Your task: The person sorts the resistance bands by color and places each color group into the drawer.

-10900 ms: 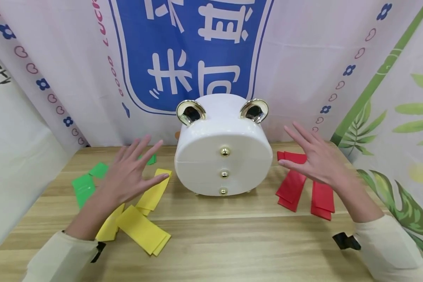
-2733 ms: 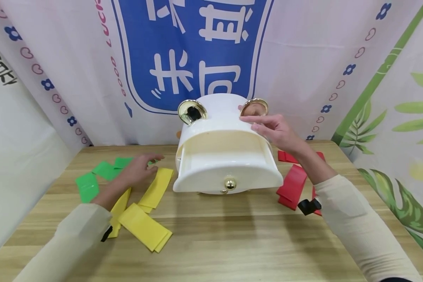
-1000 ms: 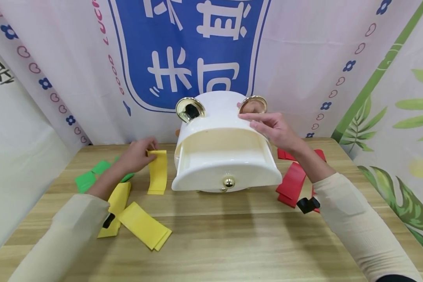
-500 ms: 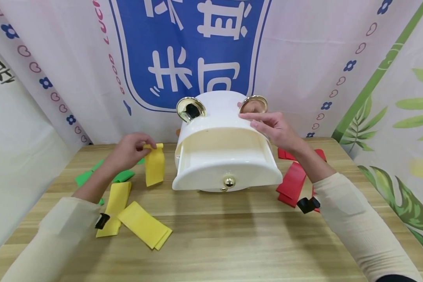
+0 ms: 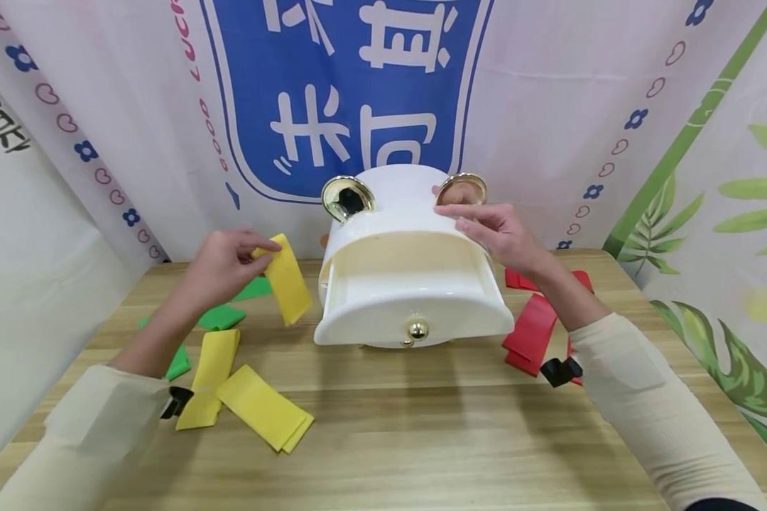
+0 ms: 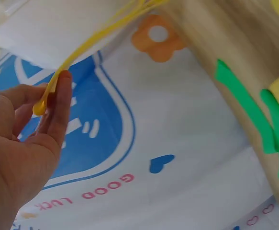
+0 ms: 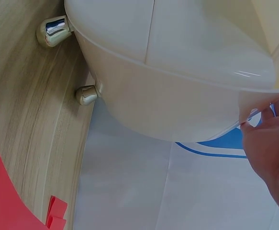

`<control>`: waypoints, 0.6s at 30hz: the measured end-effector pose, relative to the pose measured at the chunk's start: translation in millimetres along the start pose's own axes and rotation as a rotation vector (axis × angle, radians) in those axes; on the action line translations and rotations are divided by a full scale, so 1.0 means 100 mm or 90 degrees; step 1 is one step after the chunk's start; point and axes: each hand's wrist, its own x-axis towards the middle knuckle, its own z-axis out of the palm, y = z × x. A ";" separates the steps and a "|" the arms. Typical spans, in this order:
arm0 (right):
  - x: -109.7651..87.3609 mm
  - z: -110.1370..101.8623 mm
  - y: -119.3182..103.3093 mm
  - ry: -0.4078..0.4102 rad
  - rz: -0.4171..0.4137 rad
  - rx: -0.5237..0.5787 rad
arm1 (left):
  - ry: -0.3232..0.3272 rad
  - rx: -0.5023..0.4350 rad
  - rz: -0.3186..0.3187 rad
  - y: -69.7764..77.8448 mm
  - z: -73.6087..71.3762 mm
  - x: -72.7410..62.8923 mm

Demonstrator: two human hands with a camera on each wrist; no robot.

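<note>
Centre-left, left hand [image 5: 220,268] pinches a yellow strip [image 5: 290,282] aloft; right hand [image 5: 510,233] grips white box [image 5: 399,202] — carrying likely needs a steady pinch.

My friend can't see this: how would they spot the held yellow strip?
Find the white box with an open drawer. Beside it, the left hand pinches the yellow strip near its top. The other yellow strips lie on the table; this one is raised.
</note>
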 end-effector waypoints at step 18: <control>0.00 0.00 0.02 0.005 0.000 -0.006 | 0.066 -0.421 -0.088 0.30 -0.34 -0.14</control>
